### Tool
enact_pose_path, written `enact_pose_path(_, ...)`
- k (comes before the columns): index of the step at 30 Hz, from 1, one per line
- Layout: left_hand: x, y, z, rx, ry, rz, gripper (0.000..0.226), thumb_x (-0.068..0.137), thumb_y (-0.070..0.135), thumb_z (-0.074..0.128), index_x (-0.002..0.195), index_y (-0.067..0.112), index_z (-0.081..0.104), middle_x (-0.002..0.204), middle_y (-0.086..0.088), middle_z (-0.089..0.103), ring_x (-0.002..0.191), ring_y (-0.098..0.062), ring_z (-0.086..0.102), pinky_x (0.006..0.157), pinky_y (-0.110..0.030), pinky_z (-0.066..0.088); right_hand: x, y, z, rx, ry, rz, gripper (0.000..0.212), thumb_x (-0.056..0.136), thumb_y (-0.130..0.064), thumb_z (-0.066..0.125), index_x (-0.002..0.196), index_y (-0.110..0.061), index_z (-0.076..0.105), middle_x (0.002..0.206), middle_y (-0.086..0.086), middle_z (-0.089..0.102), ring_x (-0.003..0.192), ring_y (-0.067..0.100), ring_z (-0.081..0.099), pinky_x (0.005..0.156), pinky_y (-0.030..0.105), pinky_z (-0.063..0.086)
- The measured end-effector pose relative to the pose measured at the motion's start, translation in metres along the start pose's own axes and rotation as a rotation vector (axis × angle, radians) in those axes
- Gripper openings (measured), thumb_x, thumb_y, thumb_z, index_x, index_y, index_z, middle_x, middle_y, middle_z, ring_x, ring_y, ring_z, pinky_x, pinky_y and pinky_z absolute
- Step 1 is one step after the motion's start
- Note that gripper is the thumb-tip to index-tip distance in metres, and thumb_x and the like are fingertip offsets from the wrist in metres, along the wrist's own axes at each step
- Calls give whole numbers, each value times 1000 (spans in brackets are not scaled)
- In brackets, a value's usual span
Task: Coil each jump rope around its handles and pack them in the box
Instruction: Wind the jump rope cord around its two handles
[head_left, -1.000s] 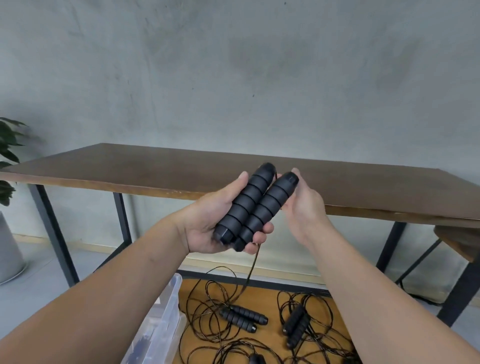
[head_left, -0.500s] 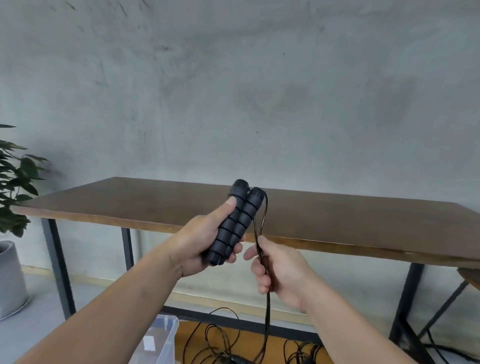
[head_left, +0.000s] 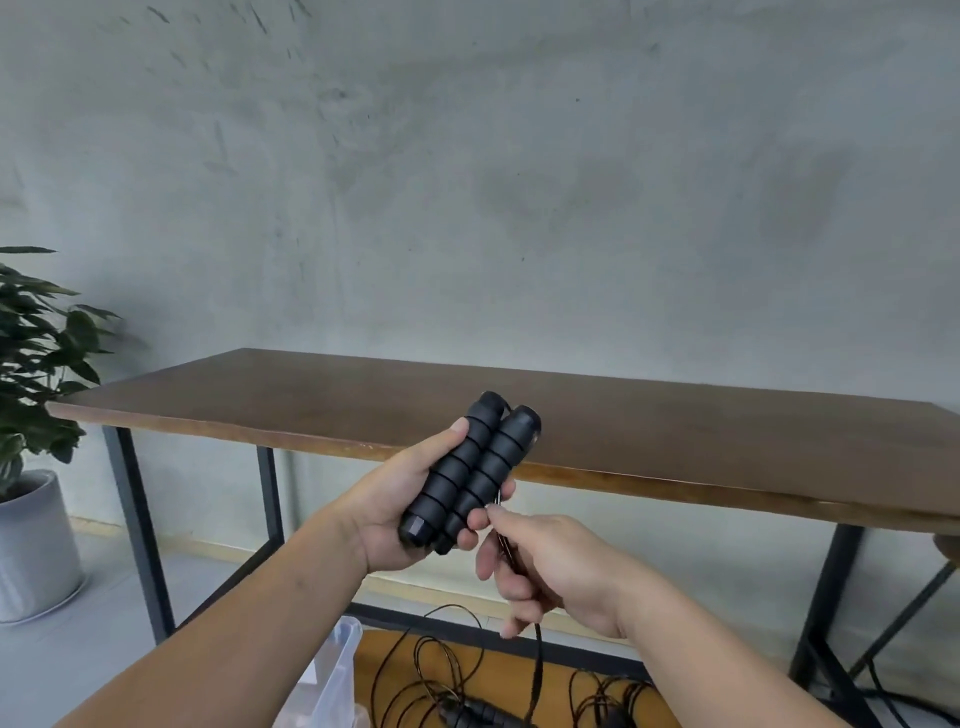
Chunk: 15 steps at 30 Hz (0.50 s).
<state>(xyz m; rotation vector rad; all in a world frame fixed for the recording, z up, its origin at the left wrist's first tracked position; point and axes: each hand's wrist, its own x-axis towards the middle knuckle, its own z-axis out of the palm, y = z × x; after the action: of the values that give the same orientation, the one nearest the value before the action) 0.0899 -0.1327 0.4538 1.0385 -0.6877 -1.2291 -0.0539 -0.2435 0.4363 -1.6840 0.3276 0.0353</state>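
Right hand (head_left: 550, 571) now drawn in under the handles (head_left: 470, 475), gripping the rope (head_left: 536, 670), left hand (head_left: 410, 499) clasping both handles before the counter (head_left: 675, 447), clear box (head_left: 332, 675) on the floor, contents unclear, more ropes (head_left: 441, 670) beside it.

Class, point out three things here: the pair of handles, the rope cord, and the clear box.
pair of handles (head_left: 470, 475), head view, ribbed middle.
rope cord (head_left: 536, 662), head view, stretch below the right hand.
clear box (head_left: 340, 670), head view, side wall.
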Motion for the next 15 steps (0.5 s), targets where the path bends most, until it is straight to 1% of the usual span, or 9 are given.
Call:
enact_pose_path(1, 2, 2, 1, 40, 54, 22, 62, 91, 53, 58, 131, 5, 59, 102, -14, 64, 63, -20, 53, 51, -28, 46, -1, 3, 2, 8, 3, 4, 41, 106, -39, 37, 93, -7, 60, 57, 1, 42, 48, 15, 41, 64, 35, 55)
enact_pose_path(3, 5, 11, -4, 203, 224, 81, 65, 85, 54, 63, 126, 3, 60, 93, -12, 67, 62, -20, 55, 52, -29, 46, 0, 7, 5, -29, 37, 6, 31, 105, -29, 40, 99, -6, 60, 59, 0, 46, 49, 13, 42, 59, 30, 51)
enact_pose_path(5, 4, 21, -9, 493, 354, 127, 63, 89, 55, 60, 118, -1, 61, 78, -9, 65, 59, -18, 53, 53, -28, 44, 2, 7, 6, -94, 108, -13, 24, 104, -23, 44, 103, -7, 62, 60, -3, 46, 48, 11, 38, 52, 25, 43)
enact_pose_path(6, 2, 27, -13, 677, 376, 137, 60, 92, 55, 57, 114, -1, 61, 74, -8, 61, 59, -17, 51, 55, -28, 42, 4, 4, 6, -129, 148, -23, 23, 103, -23, 46, 104, -7, 63, 61, -3, 45, 47, 10, 35, 49, 24, 38)
enact_pose_path(8, -2, 36, -18, 1040, 357, 148, 45, 95, 52, 55, 107, 9, 59, 72, -4, 54, 62, -15, 48, 60, -25, 40, 8, -9, 7, -255, 225, -47, 25, 102, -27, 51, 102, -7, 66, 63, -2, 46, 47, 10, 33, 46, 24, 30)
enact_pose_path(10, -5, 44, -25, 1331, 302, 155, 28, 95, 51, 55, 110, 27, 56, 75, 2, 54, 66, -13, 51, 63, -27, 42, 12, -28, 10, -513, 317, -95, 29, 100, -33, 54, 90, -8, 66, 63, -1, 49, 48, 11, 38, 47, 26, 32)
enact_pose_path(11, -6, 47, -26, 1432, 273, 148, 29, 95, 52, 56, 115, 32, 53, 79, 3, 56, 71, -15, 54, 66, -30, 46, 11, -38, 11, -671, 369, -123, 28, 99, -34, 55, 86, -12, 67, 63, -1, 53, 50, 12, 42, 49, 27, 34)
enact_pose_path(13, -7, 52, -39, 1521, 223, 126, 38, 92, 55, 60, 122, 36, 48, 95, 0, 59, 81, -21, 61, 75, -42, 57, 12, -57, 14, -906, 458, -180, 22, 95, -31, 57, 83, -19, 71, 67, -3, 62, 54, 12, 49, 52, 27, 38)
enact_pose_path(15, -9, 57, -48, 1577, 204, 84, 49, 88, 57, 63, 130, 41, 42, 107, 0, 54, 90, -27, 64, 80, -50, 58, 8, -73, 14, -982, 524, -224, 16, 89, -27, 61, 78, -22, 72, 70, -5, 67, 56, 12, 55, 52, 25, 41)
